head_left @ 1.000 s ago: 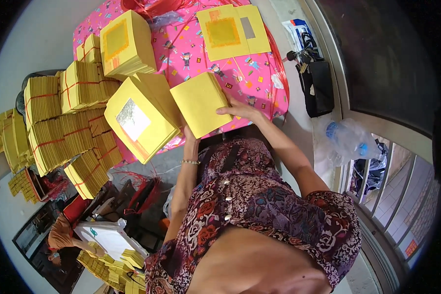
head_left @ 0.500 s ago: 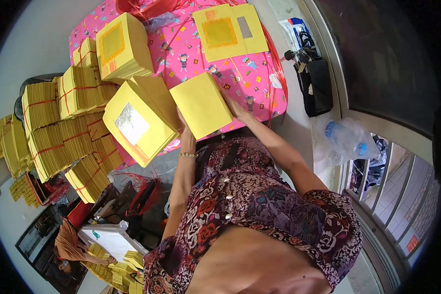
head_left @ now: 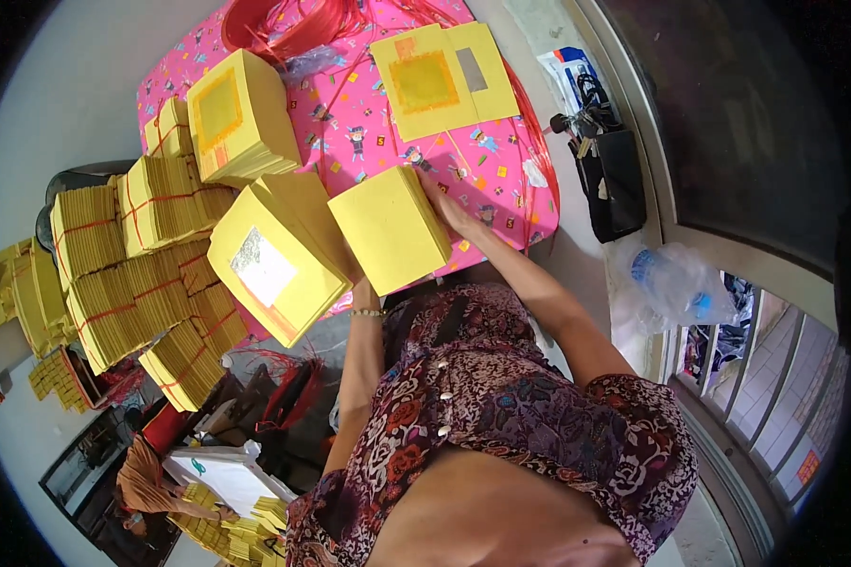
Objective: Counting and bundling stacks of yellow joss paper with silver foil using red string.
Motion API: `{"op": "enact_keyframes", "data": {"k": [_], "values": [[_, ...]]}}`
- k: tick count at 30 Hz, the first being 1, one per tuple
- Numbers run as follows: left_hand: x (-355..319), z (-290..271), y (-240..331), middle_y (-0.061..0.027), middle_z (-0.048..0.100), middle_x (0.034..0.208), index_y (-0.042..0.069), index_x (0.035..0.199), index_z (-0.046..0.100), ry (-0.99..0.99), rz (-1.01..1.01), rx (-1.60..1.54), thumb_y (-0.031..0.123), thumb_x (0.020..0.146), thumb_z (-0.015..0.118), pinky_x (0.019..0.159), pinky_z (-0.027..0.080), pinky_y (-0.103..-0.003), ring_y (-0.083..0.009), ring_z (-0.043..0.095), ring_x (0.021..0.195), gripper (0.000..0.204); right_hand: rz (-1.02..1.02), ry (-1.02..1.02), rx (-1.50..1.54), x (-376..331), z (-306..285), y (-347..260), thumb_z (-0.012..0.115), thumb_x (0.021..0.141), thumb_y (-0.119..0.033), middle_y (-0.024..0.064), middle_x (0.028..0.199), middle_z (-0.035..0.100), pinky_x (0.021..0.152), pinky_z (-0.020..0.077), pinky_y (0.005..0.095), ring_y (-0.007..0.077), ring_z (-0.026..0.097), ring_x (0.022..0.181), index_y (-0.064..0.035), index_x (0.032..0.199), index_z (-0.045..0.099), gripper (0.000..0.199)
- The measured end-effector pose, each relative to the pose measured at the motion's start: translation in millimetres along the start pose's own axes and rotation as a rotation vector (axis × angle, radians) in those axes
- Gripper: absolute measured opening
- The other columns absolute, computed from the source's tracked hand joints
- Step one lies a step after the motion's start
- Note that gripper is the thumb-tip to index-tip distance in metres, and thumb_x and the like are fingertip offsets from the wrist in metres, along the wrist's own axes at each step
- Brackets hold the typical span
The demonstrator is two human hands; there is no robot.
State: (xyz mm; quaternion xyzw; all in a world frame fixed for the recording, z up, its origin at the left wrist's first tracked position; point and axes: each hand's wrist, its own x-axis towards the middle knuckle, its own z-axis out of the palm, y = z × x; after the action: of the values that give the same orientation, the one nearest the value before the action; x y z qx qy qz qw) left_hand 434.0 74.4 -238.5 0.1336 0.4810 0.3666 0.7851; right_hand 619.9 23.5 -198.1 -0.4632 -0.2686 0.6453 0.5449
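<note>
A squared stack of yellow paper sheets [head_left: 386,231] lies at the near edge of the pink patterned table, between my hands. My right hand [head_left: 452,210] rests along its right side with fingers stretched out against the sheet edges. My left hand [head_left: 360,291] reaches in at the stack's lower left; its fingers are hidden by the paper. Just left of it leans another yellow stack [head_left: 288,250] with a silvery-white patch [head_left: 263,267] on its top sheet. Behind that stands a tall yellow stack [head_left: 246,113] with an orange-bordered square on top.
Bundles of yellow paper tied with red string [head_left: 128,302] pile up at the left. Two yellow sheets [head_left: 425,85] and red plastic strands [head_left: 288,33] lie at the back. Right: a black case [head_left: 607,184], keys and plastic bottles [head_left: 671,283]. Another person [head_left: 147,482] handles yellow paper, lower left.
The whole view has shifted, so everything sits slightly lower. My right fingers have slid a little farther along the stack's right side, and more of its edge layers show.
</note>
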Motion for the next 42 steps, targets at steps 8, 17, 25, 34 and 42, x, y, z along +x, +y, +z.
{"op": "enact_keyframes", "data": {"k": [8, 17, 25, 34, 42], "values": [[-5, -14, -6, -0.0084, 0.054, 0.121, 0.004, 0.128, 0.044, 0.020, -0.022, 0.003, 0.038, 0.096, 0.042, 0.095, 0.046, -0.036, -0.0229, 0.053, 0.110, 0.047, 0.167, 0.052, -0.015, 1, 15, -19, 0.022, 0.092, -0.065, 0.0105, 0.145, 0.030, 0.102, 0.0356, 0.0338, 0.0181, 0.039, 0.126, -0.0154, 0.148, 0.012, 0.076], [-19, -36, -14, -0.0082, 0.054, 0.119, 0.004, 0.128, 0.043, 0.078, -0.023, -0.014, 0.040, 0.096, 0.041, 0.096, 0.045, -0.036, -0.0228, 0.054, 0.109, 0.048, 0.040, 0.116, -0.179, -28, 0, 3, 0.024, 0.094, -0.059, 0.0155, 0.151, 0.015, 0.114, 0.0098, 0.0378, 0.0253, 0.011, 0.141, -0.0029, 0.146, 0.014, 0.076], [-125, -44, -21, -0.0079, 0.052, 0.124, 0.005, 0.128, 0.044, -0.008, 0.000, 0.198, 0.036, 0.095, 0.043, 0.096, 0.043, -0.037, -0.0230, 0.052, 0.112, 0.045, 0.220, 0.613, -0.034, -140, 5, 28, 0.041, 0.095, -0.036, 0.0154, 0.136, 0.040, 0.103, 0.0331, 0.0386, 0.0272, 0.041, 0.124, -0.0004, 0.134, 0.037, 0.053], [-257, 44, 97, -0.0126, 0.064, 0.112, 0.001, 0.123, 0.055, -0.387, -0.194, 1.309, 0.030, 0.097, 0.043, 0.084, 0.047, -0.031, -0.0193, 0.061, 0.099, 0.041, 0.727, 0.610, 0.907, -183, 27, 61, 0.044, 0.093, -0.018, 0.0185, 0.120, 0.048, 0.101, 0.0350, 0.0512, 0.0336, 0.043, 0.117, -0.0001, 0.117, 0.044, 0.030], [-137, 149, 160, -0.0172, 0.055, 0.125, -0.004, 0.128, 0.049, -0.423, 0.274, 1.446, 0.044, 0.096, 0.042, 0.101, 0.036, -0.033, -0.0204, 0.051, 0.118, 0.059, 0.706, 0.758, 1.035, -169, 54, 44, 0.033, 0.094, -0.049, 0.0175, 0.151, 0.014, 0.110, 0.0169, 0.0535, 0.0339, 0.017, 0.138, -0.0049, 0.143, 0.016, 0.069]]}}
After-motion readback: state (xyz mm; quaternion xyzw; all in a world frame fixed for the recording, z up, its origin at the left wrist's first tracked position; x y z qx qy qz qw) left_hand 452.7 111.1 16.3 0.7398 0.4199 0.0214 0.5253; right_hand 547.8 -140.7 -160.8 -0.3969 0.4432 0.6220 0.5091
